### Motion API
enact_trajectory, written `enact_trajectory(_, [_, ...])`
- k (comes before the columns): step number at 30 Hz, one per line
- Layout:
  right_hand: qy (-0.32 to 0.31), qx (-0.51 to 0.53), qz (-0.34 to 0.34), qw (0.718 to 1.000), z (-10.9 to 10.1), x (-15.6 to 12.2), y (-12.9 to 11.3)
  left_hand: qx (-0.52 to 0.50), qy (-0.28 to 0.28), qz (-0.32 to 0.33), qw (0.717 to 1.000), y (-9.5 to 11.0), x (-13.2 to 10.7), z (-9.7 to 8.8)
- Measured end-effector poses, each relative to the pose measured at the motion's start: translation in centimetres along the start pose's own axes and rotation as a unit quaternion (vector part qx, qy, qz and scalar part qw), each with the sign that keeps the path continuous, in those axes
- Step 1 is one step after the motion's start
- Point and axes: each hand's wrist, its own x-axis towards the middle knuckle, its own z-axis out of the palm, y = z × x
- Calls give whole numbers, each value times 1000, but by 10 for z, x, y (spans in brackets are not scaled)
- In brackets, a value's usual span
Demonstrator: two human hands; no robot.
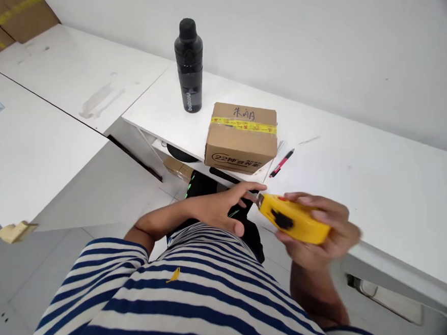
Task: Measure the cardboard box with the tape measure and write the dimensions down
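Observation:
My right hand (pixel 322 233) is wrapped around a yellow hand tool (pixel 305 225), fingers over its top and thumb beneath. The tool's body tapers to a metal mouth on the left and carries a black part on its side and a red spot on top. From the mouth a short grey strip reaches toward my left hand (pixel 224 208); I cannot make out whether it is a blade or a tape. Close to that mouth, my left hand has its fingers and thumb spread apart. Beyond both hands, a taped cardboard box (pixel 242 141) with dark printing rests on the white table (pixel 374 198).
A tall black bottle (pixel 189 68) stands left of the box. To the box's right lies a red and black pen (pixel 282 163). Larger cartons (pixel 23 10) sit at the far left against the wall. A gap separates the left tables from the one ahead.

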Motion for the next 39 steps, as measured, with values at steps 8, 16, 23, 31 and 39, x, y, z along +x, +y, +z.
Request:
enact_trajectory(8, [23,-62,131,989,29,-57,40,-206,177,-56,961,-83,48,48])
enact_trajectory(16, [-318,-464,174,809,-68,44,182,420,-53,-42,905,-60,75,-20])
enact_trajectory(23, [-215,-412,174,868,-66,61,214,456,-103,-57,882,-65,108,-38])
enact_trajectory(31, [-44,-53,382,922,-16,38,198,429,-140,-89,888,-76,103,-32])
enact_trajectory(39, [-3,-155,397,904,-13,40,191,408,-106,-97,902,-85,100,-22])
